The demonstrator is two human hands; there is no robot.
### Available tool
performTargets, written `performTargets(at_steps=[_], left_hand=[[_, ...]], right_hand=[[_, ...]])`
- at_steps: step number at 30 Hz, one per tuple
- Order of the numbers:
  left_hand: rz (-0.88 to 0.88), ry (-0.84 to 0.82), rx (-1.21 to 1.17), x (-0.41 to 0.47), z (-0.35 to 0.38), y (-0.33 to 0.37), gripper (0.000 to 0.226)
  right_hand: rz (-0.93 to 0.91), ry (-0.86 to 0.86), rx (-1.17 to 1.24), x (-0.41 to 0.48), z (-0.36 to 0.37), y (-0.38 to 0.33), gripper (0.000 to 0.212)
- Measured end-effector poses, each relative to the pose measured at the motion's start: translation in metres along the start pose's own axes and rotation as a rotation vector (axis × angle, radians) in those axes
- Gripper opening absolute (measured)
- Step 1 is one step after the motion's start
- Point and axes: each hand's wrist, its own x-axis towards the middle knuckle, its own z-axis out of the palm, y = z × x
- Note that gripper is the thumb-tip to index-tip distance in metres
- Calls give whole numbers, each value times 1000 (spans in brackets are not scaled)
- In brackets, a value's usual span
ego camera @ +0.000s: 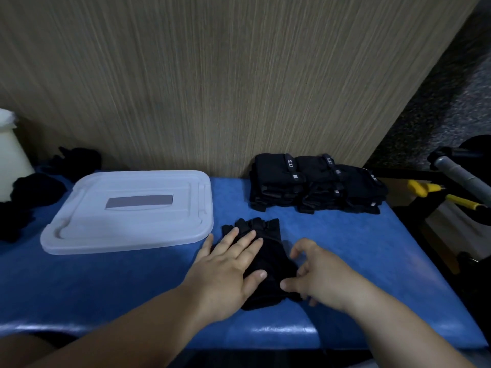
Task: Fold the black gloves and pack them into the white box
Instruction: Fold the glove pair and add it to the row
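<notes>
Black fingerless fabric glove (271, 258) lay flat on the blue padded worktop (345, 248) beside the lidded white plastic box (127, 211), left hand (228, 266) pressing it straight-fingered, right hand (321, 277) fingers curled at its edge, pinch unclear; folding step, next likely needs the cuff end folded over.

A padded blue surface (345, 248) fills the near view, backed by a tall wood-grain wall panel (212, 75). A cream plastic container (10, 155) stands at the far left edge. Off the right side lie two yellow-handled tools (422, 187) and a grey bar (457, 173), above speckled flooring (451, 102).
</notes>
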Motion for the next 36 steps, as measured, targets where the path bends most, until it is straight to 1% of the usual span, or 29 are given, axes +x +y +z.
performTargets(at_steps=[3,5,7,9,11,14,16,18,21,23,25,29,31,32,33,34,36], left_hand=[[-17,26,-6,0,2,0,65],[-23,51,-19,-1,2,0,74],[-25,101,-58,-3,1,1,85],[-25,148,-96,-5,0,1,86],[-22,182,-93,-8,1,-1,86],[-14,167,-45,-10,6,-2,98],[-16,140,-14,-9,10,1,107],[-26,128,-6,-7,9,10,111],[-31,93,-42,-2,9,29,97],[-18,59,-37,4,9,44,78],[5,35,-49,14,9,59,64],[63,-6,-51,41,9,86,63],[65,-41,-38,52,8,95,63],[63,-52,-28,55,7,98,63],[61,-61,-21,58,7,100,63],[60,-70,-18,59,6,101,63],[54,-79,-15,61,5,102,63]], right_hand=[[14,-64,-74,-3,-6,-1,46],[2,-49,-127,-4,-10,2,53],[-53,37,-47,-1,-9,3,52],[-124,213,58,4,-3,0,43],[-147,330,90,12,5,-4,41],[-178,353,-50,19,19,-7,43],[-202,338,-122,20,23,-6,39],[-205,319,-76,22,17,-3,31],[-185,282,5,22,-2,8,22],[-180,269,-16,20,-15,21,25],[-158,306,-74,17,-29,35,30],[-56,464,-197,9,-53,57,35],[-28,559,-353,6,-57,66,39],[-50,598,-438,5,-56,68,42],[-92,614,-490,5,-55,70,44],[-135,594,-518,5,-52,70,45],[-177,482,-528,6,-47,70,49]])
